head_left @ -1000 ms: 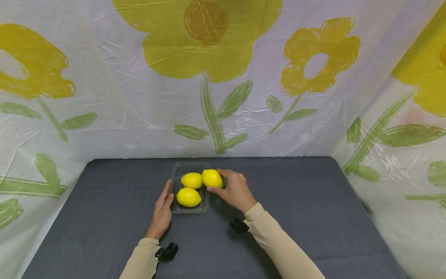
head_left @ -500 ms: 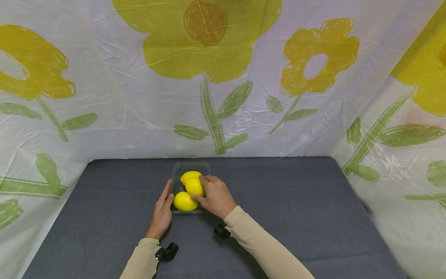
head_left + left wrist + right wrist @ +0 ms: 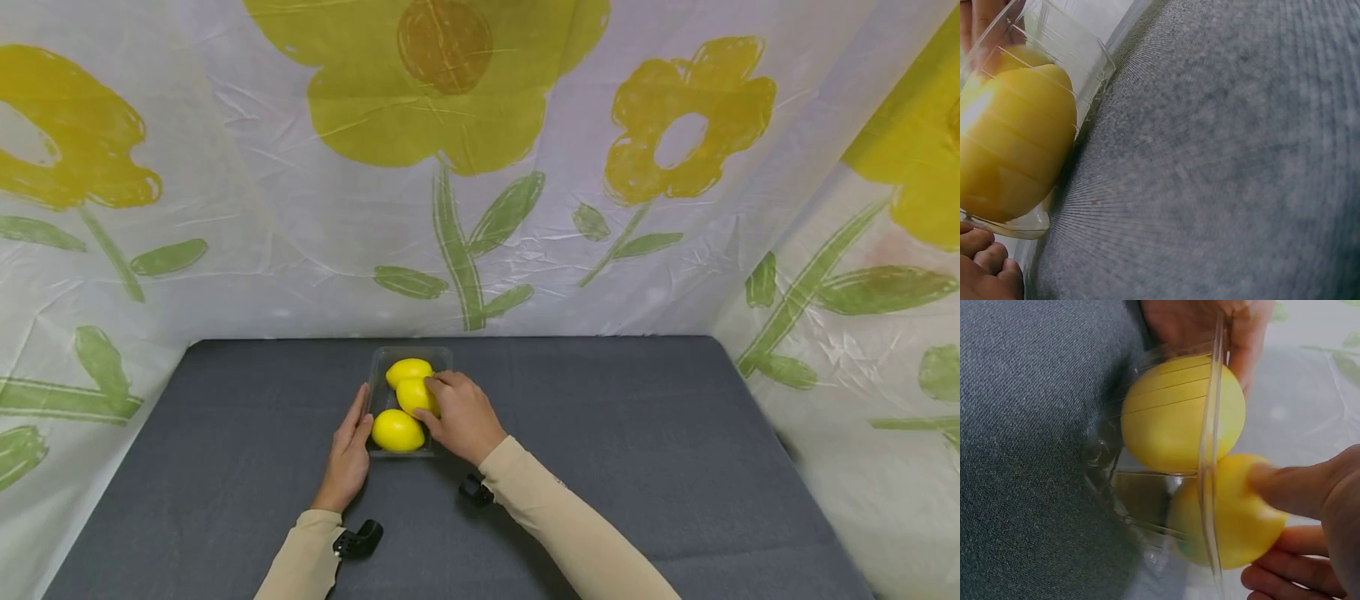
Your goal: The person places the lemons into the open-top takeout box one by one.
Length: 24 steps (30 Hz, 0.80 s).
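Observation:
A clear plastic tray [image 3: 380, 362] stands on the table with three lemons in it. My left hand [image 3: 348, 458] lies along its left side, fingers extended against the wall. My right hand [image 3: 467, 417] pinches one lemon [image 3: 414, 397] between thumb and fingers, over the middle of the tray. The right wrist view shows this lemon [image 3: 1250, 519] partly below the rim, the thumb on its upper side. Closest to me is another lemon [image 3: 397, 431], seen through the tray wall [image 3: 1088, 69] in the left wrist view. The far lemon [image 3: 408, 371] is partly covered by the held one.
A dark grey cloth [image 3: 637, 467] covers the table. White sheeting [image 3: 322, 250] printed with yellow flowers hangs behind it and at both sides. Black wrist cameras [image 3: 360, 540] are strapped at the sleeves.
My right hand has brought its lemon left from the tray's right rim to between the other two. The near lemon has shifted slightly left, the far one slightly back. My left hand stays put.

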Each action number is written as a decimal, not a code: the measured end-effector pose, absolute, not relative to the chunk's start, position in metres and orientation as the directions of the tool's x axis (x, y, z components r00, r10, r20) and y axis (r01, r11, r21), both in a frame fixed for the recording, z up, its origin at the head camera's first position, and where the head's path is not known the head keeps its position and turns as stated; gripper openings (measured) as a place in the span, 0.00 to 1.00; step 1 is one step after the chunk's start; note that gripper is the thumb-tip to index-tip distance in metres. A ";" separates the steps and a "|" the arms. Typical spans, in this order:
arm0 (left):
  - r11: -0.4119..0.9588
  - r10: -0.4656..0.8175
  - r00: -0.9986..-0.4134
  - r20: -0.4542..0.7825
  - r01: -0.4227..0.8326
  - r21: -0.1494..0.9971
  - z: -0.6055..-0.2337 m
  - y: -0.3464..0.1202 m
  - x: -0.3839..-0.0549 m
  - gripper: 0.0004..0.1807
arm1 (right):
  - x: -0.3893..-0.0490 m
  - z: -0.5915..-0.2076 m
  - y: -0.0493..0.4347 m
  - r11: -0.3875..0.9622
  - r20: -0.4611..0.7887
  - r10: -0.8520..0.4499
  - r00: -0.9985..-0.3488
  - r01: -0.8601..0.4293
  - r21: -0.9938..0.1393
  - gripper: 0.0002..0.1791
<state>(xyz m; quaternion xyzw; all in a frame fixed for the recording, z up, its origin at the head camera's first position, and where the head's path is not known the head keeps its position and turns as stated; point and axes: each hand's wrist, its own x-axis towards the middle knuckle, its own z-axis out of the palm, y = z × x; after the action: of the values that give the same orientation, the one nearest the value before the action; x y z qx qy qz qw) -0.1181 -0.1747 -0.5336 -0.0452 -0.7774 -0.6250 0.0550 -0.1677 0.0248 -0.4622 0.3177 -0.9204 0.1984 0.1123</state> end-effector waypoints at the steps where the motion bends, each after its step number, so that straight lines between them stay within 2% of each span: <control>1: 0.212 0.002 -0.989 0.147 0.144 0.967 -0.533 -0.175 -0.118 0.29 | -0.168 -0.462 0.025 0.724 0.327 -0.543 -0.773 -0.629 -0.284 0.22; 6: 0.210 0.006 -0.986 0.166 0.163 0.964 -0.534 -0.176 -0.119 0.29 | -0.170 -0.460 0.025 0.745 0.289 -0.554 -0.781 -0.619 -0.247 0.20; 11: 0.210 0.003 -0.987 0.160 0.157 0.965 -0.534 -0.176 -0.119 0.29 | -0.171 -0.458 0.025 0.731 0.296 -0.543 -0.786 -0.616 -0.295 0.21; 18: 0.204 0.003 -0.988 0.154 0.152 0.967 -0.535 -0.176 -0.119 0.29 | -0.172 -0.461 0.025 0.740 0.296 -0.531 -0.794 -0.605 -0.295 0.20; 24: 0.204 0.007 -0.988 0.156 0.154 0.967 -0.534 -0.176 -0.119 0.29 | -0.169 -0.462 0.036 0.711 0.324 -0.504 -0.801 -0.597 -0.370 0.22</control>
<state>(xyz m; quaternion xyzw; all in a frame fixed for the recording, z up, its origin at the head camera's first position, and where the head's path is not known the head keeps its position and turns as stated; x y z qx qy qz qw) -0.1188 -0.1765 -0.5345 -0.0520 -0.7738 -0.6285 0.0587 -0.1694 0.0356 -0.4617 0.2993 -0.9196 0.2340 0.1001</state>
